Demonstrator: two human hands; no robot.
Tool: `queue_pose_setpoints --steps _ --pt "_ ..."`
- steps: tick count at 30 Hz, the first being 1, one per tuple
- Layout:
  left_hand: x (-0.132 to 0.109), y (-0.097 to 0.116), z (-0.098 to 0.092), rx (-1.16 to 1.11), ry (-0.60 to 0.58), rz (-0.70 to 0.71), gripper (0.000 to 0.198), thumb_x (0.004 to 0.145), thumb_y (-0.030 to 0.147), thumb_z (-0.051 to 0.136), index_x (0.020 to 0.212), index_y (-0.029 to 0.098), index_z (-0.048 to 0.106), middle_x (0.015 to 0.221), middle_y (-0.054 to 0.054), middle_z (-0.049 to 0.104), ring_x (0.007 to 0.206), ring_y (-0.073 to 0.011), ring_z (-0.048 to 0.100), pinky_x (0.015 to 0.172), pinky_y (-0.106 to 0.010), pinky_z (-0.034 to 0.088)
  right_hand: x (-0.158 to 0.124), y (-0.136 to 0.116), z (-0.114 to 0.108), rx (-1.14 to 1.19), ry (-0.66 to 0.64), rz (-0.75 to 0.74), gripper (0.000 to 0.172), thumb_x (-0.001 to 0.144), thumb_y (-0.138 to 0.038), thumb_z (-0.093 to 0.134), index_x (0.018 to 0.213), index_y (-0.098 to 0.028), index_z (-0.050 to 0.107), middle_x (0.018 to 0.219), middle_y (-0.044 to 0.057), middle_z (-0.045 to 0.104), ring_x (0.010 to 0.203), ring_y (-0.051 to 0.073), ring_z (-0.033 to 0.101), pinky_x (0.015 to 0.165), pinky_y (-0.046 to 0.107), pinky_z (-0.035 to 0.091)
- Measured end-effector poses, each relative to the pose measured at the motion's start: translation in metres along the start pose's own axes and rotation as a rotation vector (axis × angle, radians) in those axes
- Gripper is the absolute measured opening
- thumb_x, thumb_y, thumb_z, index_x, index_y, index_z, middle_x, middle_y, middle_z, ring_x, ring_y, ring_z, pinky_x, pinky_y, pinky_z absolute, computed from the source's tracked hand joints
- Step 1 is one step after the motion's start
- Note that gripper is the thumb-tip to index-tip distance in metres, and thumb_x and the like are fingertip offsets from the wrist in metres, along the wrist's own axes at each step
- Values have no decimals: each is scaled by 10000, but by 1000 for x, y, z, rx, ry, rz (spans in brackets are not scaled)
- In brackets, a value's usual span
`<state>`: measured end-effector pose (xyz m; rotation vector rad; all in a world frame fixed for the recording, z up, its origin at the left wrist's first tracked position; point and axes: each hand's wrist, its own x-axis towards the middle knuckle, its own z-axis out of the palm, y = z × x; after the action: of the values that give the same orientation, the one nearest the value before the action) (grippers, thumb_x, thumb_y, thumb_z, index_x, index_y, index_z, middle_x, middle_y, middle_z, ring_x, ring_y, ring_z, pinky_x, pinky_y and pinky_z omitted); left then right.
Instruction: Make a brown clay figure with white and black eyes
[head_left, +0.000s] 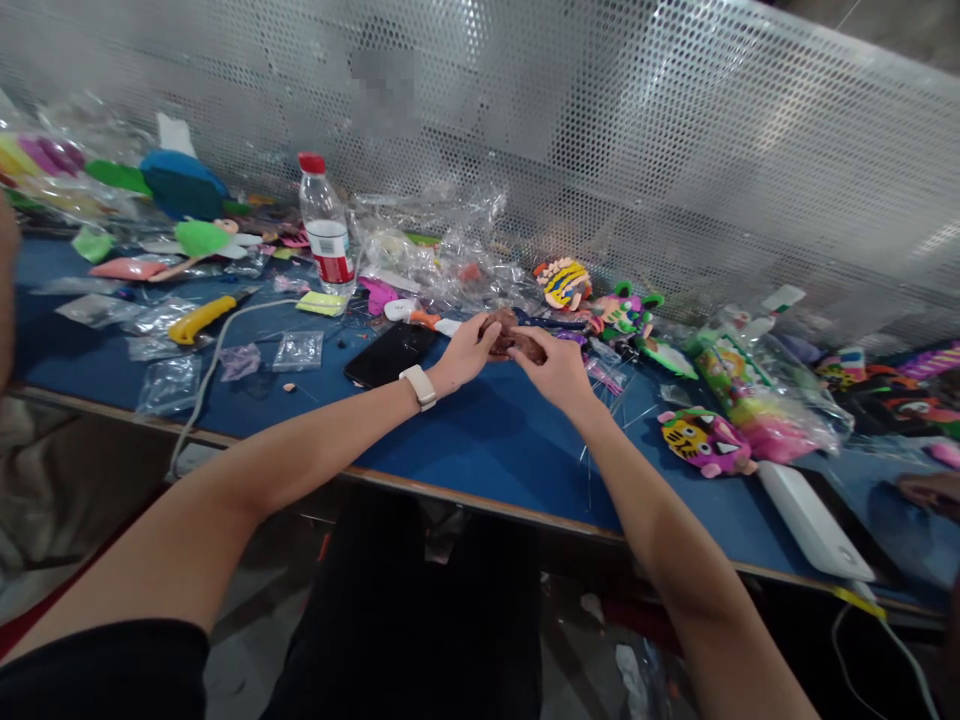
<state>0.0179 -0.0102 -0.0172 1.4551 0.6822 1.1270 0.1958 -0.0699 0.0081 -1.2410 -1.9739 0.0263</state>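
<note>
A lump of brown modelling clay [529,347] lies at the middle of the blue table, between my two hands. My left hand [471,352], with a pale watch band on its wrist, is closed on the clay's left side, thumb in front. From the right, my right hand [553,364] grips the same clay, its fingers curled over the top. The fingers partly hide the clay's shape. Left of my hands lies a black phone [391,354]. Just behind them is an orange and white tool [422,317], its kind unclear.
A water bottle [326,225] with a red cap stands at the back left, near a yellow utility knife [202,318]. Plastic wrappers [450,255] pile against the perforated metal screen [615,120]. A colourful clay face [703,441] and a white power bank [814,520] lie right. Another person's hand [930,492] shows far right.
</note>
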Motion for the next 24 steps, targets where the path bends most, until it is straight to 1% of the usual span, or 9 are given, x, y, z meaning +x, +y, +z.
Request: queue_pose_setpoints --steps 3,5,10,14,16,19,21,23,24 --pt "0 -2 1 -4 0 5 206 1053 380 558 1010 179 566 1032 -83 663 906 -192 698 772 -348 657 -2 6 5 -114 -22 -81 324 1023 -346 598 1319 -276 710 1031 77 798 809 254 721 739 393 560" --pt "-1 -1 3 -47 3 -30 175 1061 340 533 1007 177 564 1012 -76 656 890 -185 696 776 -350 654 -3 9 6 -195 -36 -122 324 1034 -350 586 1316 -263 720 1054 92 782 867 265 722 740 383 554" --pt "-5 4 7 -129 28 -93 201 1054 303 544 898 188 493 874 -17 581 817 -156 655 774 -347 644 -1 4 2 -313 -82 -182 180 1034 -301 600 1122 -260 752 978 88 702 898 245 665 669 330 488" --pt "-4 3 6 -178 31 -119 239 1058 297 548 853 187 492 765 20 532 684 -108 560 701 -264 579 0 -8 7 -251 -106 -198 165 1046 -303 571 956 -241 695 986 100 675 941 253 635 702 350 495" --pt "-2 2 4 -188 43 -129 236 1070 273 522 852 180 513 745 21 536 663 -98 539 695 -239 555 -2 -14 11 -107 -106 -176 162 1039 -330 563 950 -237 661 1036 106 664 908 240 627 720 363 517" --pt "1 2 0 -185 81 -148 199 1079 234 484 898 176 544 792 0 594 711 -112 593 747 -263 577 -5 -20 14 264 -76 -78 198 999 -404 571 885 -245 603 1058 92 668 818 210 626 713 373 548" --pt "3 3 -2 -186 101 -166 192 1091 224 442 944 175 555 855 -28 645 759 -134 654 793 -311 603 -5 -22 12 570 9 51 260 968 -457 548 799 -260 531 861 49 658 709 202 626 642 367 546" --pt "5 4 -4 -194 107 -189 218 1107 238 398 975 174 560 907 -55 676 798 -155 710 837 -350 616 -2 -20 8 842 86 210 326 944 -497 519 719 -277 436 606 -23 503 529 186 559 518 340 492" --pt "6 5 -5 -202 110 -198 231 1113 246 385 979 175 559 911 -58 678 808 -162 730 855 -362 619 0 -19 5 936 93 290 366 939 -519 513 686 -283 394 536 -53 399 445 169 490 456 320 438"
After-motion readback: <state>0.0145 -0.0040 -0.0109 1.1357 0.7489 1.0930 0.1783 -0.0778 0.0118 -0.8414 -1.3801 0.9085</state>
